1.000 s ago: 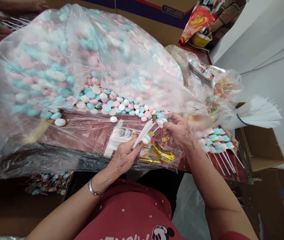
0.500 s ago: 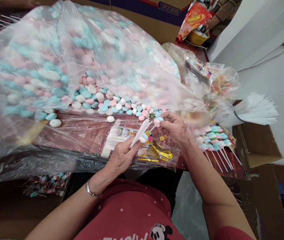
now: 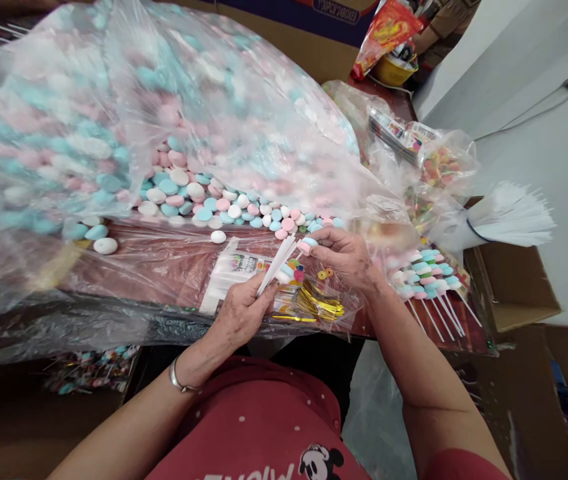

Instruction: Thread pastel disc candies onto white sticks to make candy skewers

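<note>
My left hand point(image 3: 244, 312) is closed around a bundle of white sticks point(image 3: 277, 265) that point up and away. Beside its fingertips are white and blue marshmallows point(image 3: 285, 272), partly covered by the fingers. Between the thumb and fingers of my right hand point(image 3: 347, 259) are pink and blue marshmallows point(image 3: 306, 245), close to the upper ends of the sticks. Whether a stick runs into them is too small to tell. Loose pink, blue and white marshmallows point(image 3: 204, 215) spill from a big clear plastic bag point(image 3: 264, 113) just beyond my hands.
Gold twist ties point(image 3: 320, 301) and printed wrappers point(image 3: 219, 287) lie under my hands. To the right are skewered marshmallows point(image 3: 429, 273), a banded bundle of white sticks point(image 3: 511, 217) and an open cardboard box point(image 3: 521, 280). At the back, another person's arm point(image 3: 429, 40) is near a yellow bowl point(image 3: 395, 72).
My right hand has moved slightly left with the pink and blue marshmallows, nearer to the sticks. My left hand keeps its hold on the bundle.
</note>
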{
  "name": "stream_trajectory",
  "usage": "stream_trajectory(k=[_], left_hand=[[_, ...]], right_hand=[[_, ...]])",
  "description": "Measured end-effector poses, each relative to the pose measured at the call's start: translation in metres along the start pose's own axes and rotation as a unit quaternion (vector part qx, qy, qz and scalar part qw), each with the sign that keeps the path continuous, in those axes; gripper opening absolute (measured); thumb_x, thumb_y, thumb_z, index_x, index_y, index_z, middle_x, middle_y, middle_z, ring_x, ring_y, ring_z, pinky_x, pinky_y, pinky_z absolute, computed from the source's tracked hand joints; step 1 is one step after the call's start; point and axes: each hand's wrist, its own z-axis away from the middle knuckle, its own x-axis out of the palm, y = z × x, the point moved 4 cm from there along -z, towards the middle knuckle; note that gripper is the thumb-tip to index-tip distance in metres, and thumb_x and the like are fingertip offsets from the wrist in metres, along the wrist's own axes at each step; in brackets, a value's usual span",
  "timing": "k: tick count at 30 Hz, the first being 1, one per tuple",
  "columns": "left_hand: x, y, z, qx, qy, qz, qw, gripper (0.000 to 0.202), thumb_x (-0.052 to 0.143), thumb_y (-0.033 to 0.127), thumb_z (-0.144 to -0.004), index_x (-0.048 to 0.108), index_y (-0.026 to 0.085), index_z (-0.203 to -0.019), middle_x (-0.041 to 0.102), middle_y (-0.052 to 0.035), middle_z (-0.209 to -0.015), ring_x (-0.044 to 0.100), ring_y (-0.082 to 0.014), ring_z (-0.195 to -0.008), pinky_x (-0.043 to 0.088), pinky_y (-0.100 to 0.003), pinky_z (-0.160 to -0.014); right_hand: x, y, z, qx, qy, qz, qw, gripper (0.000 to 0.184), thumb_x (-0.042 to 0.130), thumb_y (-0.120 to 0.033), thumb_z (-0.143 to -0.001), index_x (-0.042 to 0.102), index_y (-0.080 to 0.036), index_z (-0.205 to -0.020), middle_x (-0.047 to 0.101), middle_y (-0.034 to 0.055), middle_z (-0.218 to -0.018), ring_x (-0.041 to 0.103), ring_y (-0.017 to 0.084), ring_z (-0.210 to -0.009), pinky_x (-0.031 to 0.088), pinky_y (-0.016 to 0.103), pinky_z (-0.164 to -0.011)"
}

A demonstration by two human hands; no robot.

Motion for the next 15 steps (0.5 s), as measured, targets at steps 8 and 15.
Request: stream_trajectory(k=[8, 15], left_hand=[[0.001, -0.001, 0.001, 0.008, 0.005, 0.008, 1.000, 0.031, 0.049, 0.043, -0.094, 0.063, 0.018, -0.080, 0.047, 0.0058, -0.054, 0.042, -0.0114, -0.052, 0.033, -0.024, -0.053], [0.000, -0.001, 0.001, 0.010, 0.023, 0.000, 1.000, 0.030, 0.050, 0.039, -0.092, 0.056, 0.019, -0.070, 0.048, 0.0056, -0.053, 0.042, -0.0109, -0.050, 0.033, -0.024, -0.053]], right_hand=[[-0.001, 0.000, 0.008, -0.097, -0.030, 0.234, 0.967, 0.030, 0.058, -0.032, -0.090, 0.073, -0.027, -0.115, 0.076, -0.0003, -0.109, 0.071, 0.019, -0.094, 0.056, 0.032, -0.085], [0.017, 0.008, 0.023, -0.194, 0.016, 0.348, 0.917, 0.038, 0.048, -0.028, -0.096, 0.065, -0.027, -0.130, 0.071, 0.0019, -0.125, 0.071, 0.021, -0.108, 0.057, 0.033, -0.095]])
